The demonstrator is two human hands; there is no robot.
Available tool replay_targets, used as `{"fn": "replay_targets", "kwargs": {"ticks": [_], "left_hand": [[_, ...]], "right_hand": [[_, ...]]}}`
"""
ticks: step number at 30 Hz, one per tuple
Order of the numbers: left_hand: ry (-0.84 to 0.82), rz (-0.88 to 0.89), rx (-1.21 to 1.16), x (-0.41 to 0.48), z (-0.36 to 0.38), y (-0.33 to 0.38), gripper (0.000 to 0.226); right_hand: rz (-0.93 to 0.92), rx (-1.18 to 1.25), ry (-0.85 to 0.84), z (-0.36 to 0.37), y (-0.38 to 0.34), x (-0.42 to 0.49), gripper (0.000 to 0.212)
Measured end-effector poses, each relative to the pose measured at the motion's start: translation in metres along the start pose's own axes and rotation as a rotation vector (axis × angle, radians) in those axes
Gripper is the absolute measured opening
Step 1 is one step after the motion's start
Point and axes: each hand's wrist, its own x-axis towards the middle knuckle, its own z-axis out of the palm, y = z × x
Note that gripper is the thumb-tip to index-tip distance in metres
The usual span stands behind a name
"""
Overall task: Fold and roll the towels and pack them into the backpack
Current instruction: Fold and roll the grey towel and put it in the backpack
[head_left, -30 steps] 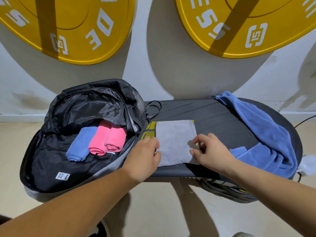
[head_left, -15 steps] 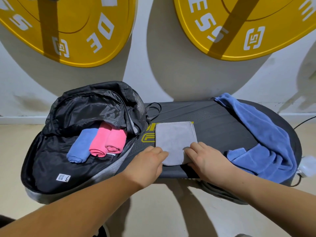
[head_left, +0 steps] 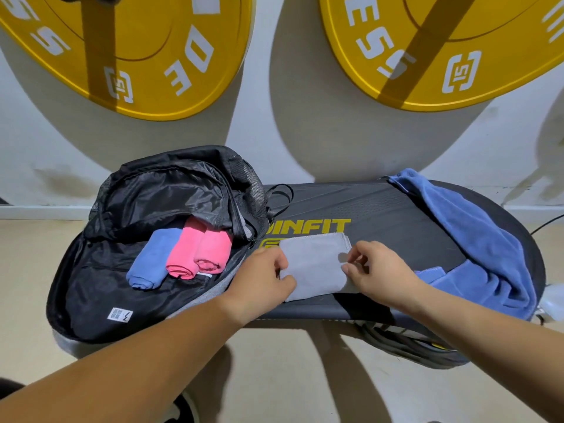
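Note:
A folded grey towel [head_left: 316, 262] lies on the black oval platform [head_left: 381, 209]. My left hand [head_left: 265, 276] grips its left edge and my right hand [head_left: 375, 270] pinches its right edge; the near part looks partly rolled or folded up. The black backpack [head_left: 91, 288] lies open to the left, with a rolled blue towel [head_left: 149, 261] and two rolled pink towels [head_left: 195, 248] inside. A large loose blue towel [head_left: 482, 248] is draped over the platform's right end.
Two big yellow weight plates [head_left: 152, 56] lean on the white wall behind. A cable [head_left: 546, 222] and a white object [head_left: 552, 300] sit at the far right. Beige floor lies in front, with a dark shoe [head_left: 183, 407] at the bottom edge.
The towel's near edge has come up and the visible towel is shorter front to back. Both hands moved from the near edge to the towel's sides. The yellow logo on the platform is now uncovered.

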Motion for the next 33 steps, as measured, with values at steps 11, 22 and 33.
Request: {"fn": "replay_targets", "kwargs": {"ticks": [11,22,33], "left_hand": [[-0.050,0.581,0.660,-0.021,0.009,-0.003,0.030],[-0.105,0.223,0.193,-0.016,-0.007,0.001,0.047],[-0.028,0.020,0.122,0.004,0.003,-0.012,0.035]], "right_hand": [[-0.680,-0.639,0.155,0.014,0.020,-0.013,0.025],[0.053,0.079,-0.376,-0.018,-0.020,0.007,0.018],[-0.668,-0.588,0.085,0.000,-0.006,-0.002,0.041]]}}
